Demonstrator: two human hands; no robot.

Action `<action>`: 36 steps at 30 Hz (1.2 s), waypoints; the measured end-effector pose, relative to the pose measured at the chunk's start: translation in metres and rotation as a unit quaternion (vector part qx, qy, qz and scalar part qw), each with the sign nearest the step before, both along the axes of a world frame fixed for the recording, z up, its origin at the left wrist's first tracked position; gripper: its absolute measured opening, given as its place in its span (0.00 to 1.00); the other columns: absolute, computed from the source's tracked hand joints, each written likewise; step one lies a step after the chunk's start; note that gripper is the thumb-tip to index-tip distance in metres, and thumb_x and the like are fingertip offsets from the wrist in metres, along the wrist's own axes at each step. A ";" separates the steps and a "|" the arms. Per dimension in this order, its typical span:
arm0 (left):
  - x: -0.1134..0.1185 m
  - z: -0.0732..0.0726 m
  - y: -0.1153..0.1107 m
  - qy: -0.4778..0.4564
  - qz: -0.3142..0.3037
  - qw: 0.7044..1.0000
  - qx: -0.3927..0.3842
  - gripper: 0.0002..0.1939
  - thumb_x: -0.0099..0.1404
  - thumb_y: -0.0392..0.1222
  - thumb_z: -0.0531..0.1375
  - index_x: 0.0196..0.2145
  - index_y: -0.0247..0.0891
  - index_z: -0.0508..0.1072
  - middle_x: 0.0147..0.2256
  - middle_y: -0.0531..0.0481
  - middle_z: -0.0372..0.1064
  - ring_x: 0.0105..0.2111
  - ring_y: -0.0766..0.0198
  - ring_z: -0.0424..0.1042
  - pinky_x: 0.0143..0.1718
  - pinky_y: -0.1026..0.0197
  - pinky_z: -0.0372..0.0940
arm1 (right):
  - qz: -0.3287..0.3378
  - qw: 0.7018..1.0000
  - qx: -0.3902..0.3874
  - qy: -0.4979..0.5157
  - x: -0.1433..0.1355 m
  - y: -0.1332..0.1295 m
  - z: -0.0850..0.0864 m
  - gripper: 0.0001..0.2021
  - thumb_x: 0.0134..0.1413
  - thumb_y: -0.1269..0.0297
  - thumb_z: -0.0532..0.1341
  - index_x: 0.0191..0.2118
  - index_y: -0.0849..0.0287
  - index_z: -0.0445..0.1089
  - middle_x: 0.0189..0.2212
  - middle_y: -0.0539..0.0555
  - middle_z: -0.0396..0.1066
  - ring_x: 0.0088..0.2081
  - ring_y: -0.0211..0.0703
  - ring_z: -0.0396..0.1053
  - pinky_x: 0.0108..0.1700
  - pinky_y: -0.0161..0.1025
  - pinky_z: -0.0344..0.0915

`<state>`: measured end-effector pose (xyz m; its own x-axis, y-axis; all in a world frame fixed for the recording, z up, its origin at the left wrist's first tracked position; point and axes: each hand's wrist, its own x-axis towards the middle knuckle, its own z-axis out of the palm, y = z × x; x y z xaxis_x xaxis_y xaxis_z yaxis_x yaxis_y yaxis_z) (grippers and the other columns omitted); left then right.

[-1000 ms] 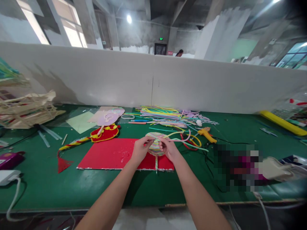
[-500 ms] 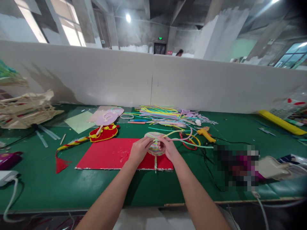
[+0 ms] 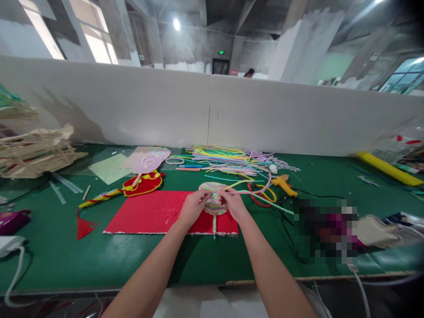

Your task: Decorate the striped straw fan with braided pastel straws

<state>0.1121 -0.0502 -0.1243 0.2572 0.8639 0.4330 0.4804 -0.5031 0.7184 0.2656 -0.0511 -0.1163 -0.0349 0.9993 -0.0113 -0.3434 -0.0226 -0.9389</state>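
A round striped pastel piece (image 3: 213, 208) with a short twisted handle (image 3: 214, 224) lies over the right part of a red board (image 3: 149, 212). At its left edge my left hand (image 3: 194, 205) is closed, fingertips pinched near the upper middle; what they hold is too small to make out. My right hand (image 3: 232, 202) pinches the pastel fuzzy stems (image 3: 255, 192), which trail off to the right in yellow, pink and mint. Both hands' fingertips are a small gap apart over the disc.
Behind lies a pile of pastel stems (image 3: 228, 159). A yellow glue gun (image 3: 284, 185) with a black cord is at right. A red and yellow fan-shaped piece (image 3: 144, 184) with a tassel lies left, near wooden frames (image 3: 39, 150). A white partition (image 3: 132, 106) stands behind.
The fingertips of my two hands have moved slightly apart. The loose ends of the stems have shifted, the mint one now slanting lower to the right.
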 end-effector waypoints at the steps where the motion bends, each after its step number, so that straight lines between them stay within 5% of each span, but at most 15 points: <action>1: 0.000 0.000 0.000 0.007 0.004 1.000 0.000 0.09 0.61 0.38 0.52 0.36 0.39 0.71 0.33 0.50 0.72 0.33 0.64 0.70 0.35 0.65 0.61 | 0.001 1.000 0.004 -0.002 0.000 0.000 0.000 0.10 0.37 0.60 0.66 0.21 0.60 0.66 0.12 0.45 0.64 0.14 0.32 0.60 0.18 0.31 0.57; 13: -0.002 0.005 0.001 0.003 -0.012 0.997 0.075 0.05 0.61 0.36 0.54 0.32 0.38 0.70 0.32 0.51 0.67 0.33 0.67 0.67 0.35 0.67 0.60 | -0.013 1.000 0.005 -0.028 -0.002 0.000 0.000 0.10 0.35 0.60 0.66 0.20 0.60 0.66 0.11 0.46 0.64 0.14 0.33 0.60 0.17 0.31 0.59; 21: -0.001 0.004 0.006 -0.083 -0.002 0.993 -0.079 0.07 0.58 0.39 0.54 0.27 0.35 0.69 0.25 0.52 0.67 0.28 0.66 0.66 0.31 0.66 0.59 | 0.005 1.000 -0.016 -0.017 0.000 0.001 -0.002 0.11 0.35 0.60 0.65 0.22 0.60 0.65 0.12 0.46 0.65 0.14 0.34 0.61 0.16 0.31 0.59; 31: -0.001 0.004 0.005 -0.204 -0.084 0.932 -0.287 0.15 0.52 0.51 0.58 0.23 0.34 0.66 0.20 0.54 0.63 0.22 0.68 0.62 0.27 0.66 0.58 | 0.042 0.999 -0.021 -0.007 0.002 -0.002 0.002 0.11 0.37 0.59 0.65 0.23 0.60 0.66 0.14 0.47 0.68 0.16 0.35 0.64 0.16 0.30 0.59; 36: -0.001 0.005 0.002 -0.225 -0.121 0.911 -0.324 0.18 0.51 0.54 0.58 0.23 0.34 0.64 0.19 0.55 0.61 0.18 0.72 0.59 0.22 0.68 0.56 | 0.068 0.996 -0.047 0.031 0.003 -0.003 0.003 0.10 0.37 0.60 0.66 0.25 0.60 0.67 0.16 0.48 0.70 0.17 0.35 0.66 0.16 0.27 0.58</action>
<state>0.1107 -0.0480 -0.1196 0.3959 0.9174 -0.0394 -0.0046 0.0449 0.9990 0.2682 -0.0546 -0.1133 -0.1732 0.9800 -0.0975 -0.3891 -0.1590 -0.9074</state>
